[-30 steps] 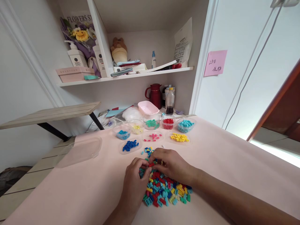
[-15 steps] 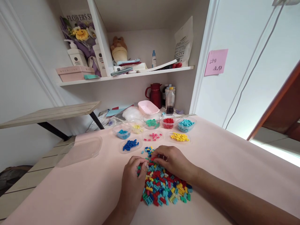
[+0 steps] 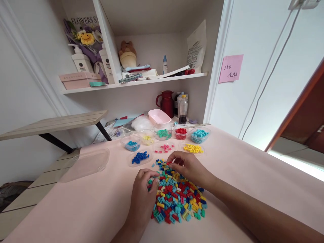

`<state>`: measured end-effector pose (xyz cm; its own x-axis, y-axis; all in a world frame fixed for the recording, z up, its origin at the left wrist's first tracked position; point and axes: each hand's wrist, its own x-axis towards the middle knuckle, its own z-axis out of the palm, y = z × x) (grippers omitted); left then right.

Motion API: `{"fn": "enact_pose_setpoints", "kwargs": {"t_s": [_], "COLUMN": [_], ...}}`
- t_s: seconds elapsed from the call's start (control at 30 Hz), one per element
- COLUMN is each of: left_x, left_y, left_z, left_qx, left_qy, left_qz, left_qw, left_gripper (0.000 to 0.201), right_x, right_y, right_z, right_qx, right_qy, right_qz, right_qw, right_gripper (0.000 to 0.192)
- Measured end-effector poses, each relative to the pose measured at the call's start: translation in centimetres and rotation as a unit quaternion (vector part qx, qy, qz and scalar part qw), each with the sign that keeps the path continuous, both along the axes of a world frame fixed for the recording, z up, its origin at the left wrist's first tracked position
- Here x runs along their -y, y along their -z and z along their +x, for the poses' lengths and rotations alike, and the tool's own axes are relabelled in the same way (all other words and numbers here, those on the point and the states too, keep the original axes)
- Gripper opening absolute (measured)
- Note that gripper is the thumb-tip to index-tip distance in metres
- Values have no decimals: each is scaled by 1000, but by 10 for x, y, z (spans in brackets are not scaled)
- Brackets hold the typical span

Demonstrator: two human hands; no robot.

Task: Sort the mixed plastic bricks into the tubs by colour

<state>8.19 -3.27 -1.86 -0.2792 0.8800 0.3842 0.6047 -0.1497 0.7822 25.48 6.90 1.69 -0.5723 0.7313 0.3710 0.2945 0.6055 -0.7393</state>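
Observation:
A heap of small toy building bricks in mixed colours lies on the pink tabletop between my hands. My right hand is over its far right side, thumb and fingertips pinched on a red brick. At the heap's left edge rests my left hand, fingers curved and thumb apart from the index finger. A few green bricks show through that gap, and I see none gripped. Beyond the heap stand clear tubs of sorted bricks, among them a red-brick tub and a dark-blue-brick tray.
More clear containers hold green, yellow, pink and light-blue bricks. A transparent lid lies at the left. Behind are a pink basin, a red jug and a bottle, under a loaded shelf.
My right hand has lifted slightly away from the left hand towards the containers, with the red brick in its fingertips, uncovering more of the heap. The left hand has barely moved.

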Motion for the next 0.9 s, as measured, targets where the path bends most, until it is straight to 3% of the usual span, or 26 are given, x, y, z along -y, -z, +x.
{"fn": "enact_pose_setpoints", "kwargs": {"t_s": [0.17,0.33,0.6,0.73,0.9], "left_x": [0,0,-8,-8,-10], "left_y": [-6,-10,1,3,6], "left_z": [2,0,-13,-16,-12], "left_qx": [4,11,51,77,90], "left_qy": [5,-10,-67,-78,-74], "left_qz": [0,14,31,28,48], "left_qw": [1000,1000,996,994,992], "left_gripper": [20,17,18,18,19], "right_x": [4,4,0,-27,-95], "right_y": [2,5,2,-4,-40], "right_z": [-4,-6,-4,-6,-1], "right_qx": [-7,11,3,-17,-56], "right_qy": [-18,-15,11,62,193], "right_qz": [-47,-20,1,-34,43], "right_qw": [999,1000,1000,997,979], "right_gripper": [12,19,13,12,13]}}
